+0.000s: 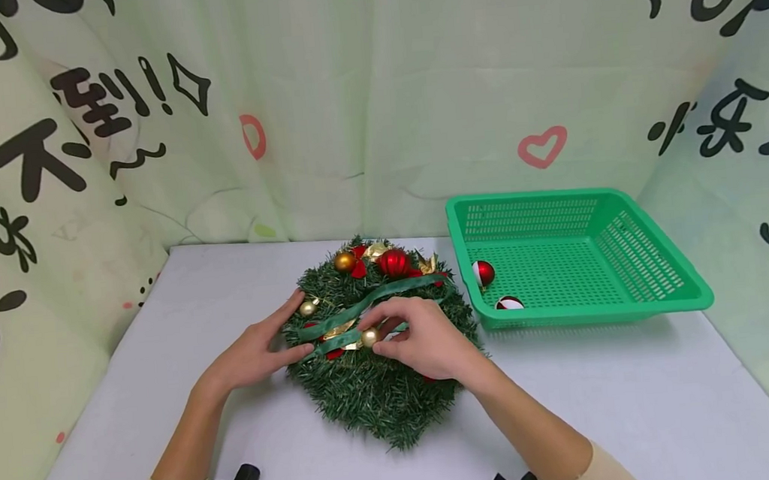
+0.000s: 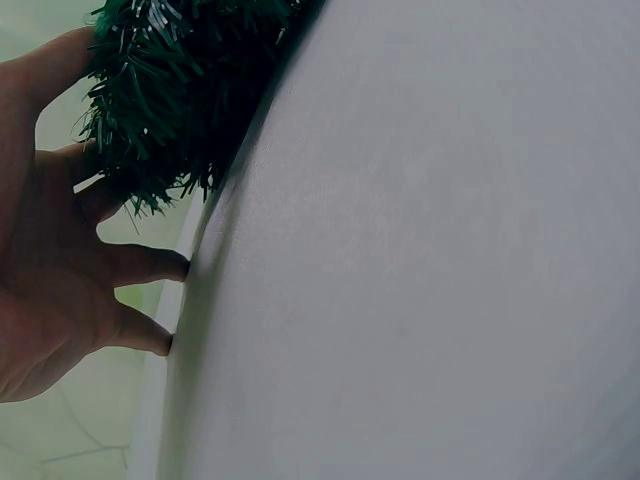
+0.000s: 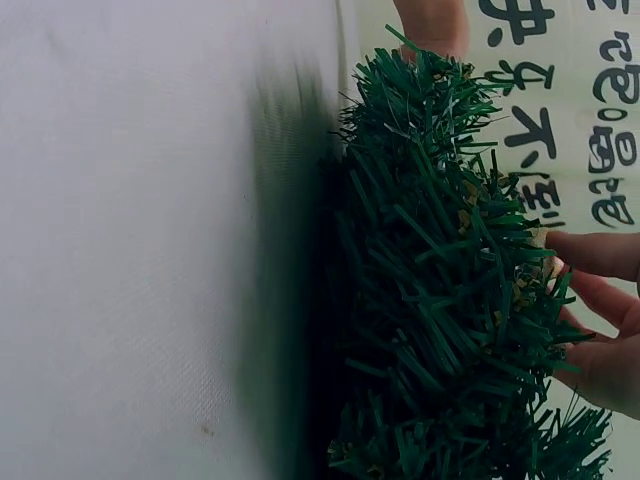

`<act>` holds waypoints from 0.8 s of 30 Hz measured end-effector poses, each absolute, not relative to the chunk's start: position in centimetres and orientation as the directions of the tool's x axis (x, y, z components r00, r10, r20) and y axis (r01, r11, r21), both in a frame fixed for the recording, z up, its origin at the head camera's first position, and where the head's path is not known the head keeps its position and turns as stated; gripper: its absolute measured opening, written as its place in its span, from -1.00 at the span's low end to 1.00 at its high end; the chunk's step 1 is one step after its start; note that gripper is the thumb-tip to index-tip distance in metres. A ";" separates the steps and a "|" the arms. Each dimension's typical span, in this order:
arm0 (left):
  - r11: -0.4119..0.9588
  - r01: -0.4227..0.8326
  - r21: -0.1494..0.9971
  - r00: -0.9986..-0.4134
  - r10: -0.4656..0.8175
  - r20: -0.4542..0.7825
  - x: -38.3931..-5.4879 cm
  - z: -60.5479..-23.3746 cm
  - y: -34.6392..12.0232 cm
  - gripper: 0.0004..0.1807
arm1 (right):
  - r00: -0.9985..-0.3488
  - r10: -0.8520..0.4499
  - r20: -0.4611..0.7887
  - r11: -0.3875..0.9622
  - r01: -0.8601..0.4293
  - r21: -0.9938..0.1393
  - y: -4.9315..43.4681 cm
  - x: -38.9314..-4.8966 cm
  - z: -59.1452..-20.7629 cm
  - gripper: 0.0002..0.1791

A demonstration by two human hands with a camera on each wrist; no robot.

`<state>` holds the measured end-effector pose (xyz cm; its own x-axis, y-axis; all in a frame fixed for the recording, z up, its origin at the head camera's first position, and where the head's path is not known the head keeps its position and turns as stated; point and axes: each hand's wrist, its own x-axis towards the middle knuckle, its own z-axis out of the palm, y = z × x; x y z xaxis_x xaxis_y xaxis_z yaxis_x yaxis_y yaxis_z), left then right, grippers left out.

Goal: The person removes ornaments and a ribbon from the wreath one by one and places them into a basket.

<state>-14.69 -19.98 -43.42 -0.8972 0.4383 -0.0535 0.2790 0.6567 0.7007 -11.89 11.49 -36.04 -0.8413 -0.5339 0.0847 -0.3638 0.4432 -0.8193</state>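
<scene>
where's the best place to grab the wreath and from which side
The wreath is probably best held by its near edge, coming from the person's side: that edge is plain greenery, while the red bauble and green ribbon lie farther back on the face and the green basket stands close at its right.

My head view looks forward and down, wreath (image 1: 386, 398) mid-frame. Wrist views are way closer, low by the table (image 1: 308, 472), and share that wreath: upper left in my left one, right of center in my right.
</scene>
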 end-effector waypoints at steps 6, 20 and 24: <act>0.658 0.280 0.699 -0.899 0.436 -0.051 -14.6 -43.3 -20.0 0.02 | -0.853 -0.517 0.072 0.452 -0.343 -0.823 11.9 -12.0 -35.8 -0.70; 0.655 0.283 0.701 -0.897 0.439 -0.049 -14.6 -43.2 -19.9 0.02 | -0.886 -0.460 0.051 0.453 -0.283 -0.845 13.1 -12.1 -35.6 -0.69; 0.655 0.275 0.704 -0.899 0.436 -0.054 -14.6 -43.3 -19.9 0.03 | -0.898 -0.439 0.039 0.460 -0.262 -0.848 13.5 -12.3 -35.6 -0.71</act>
<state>-14.57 -19.93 -43.29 -0.8985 0.4356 -0.0538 0.2752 0.6547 0.7041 -12.25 13.48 -35.61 -0.8977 -0.4389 0.0392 -0.2622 0.4604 -0.8481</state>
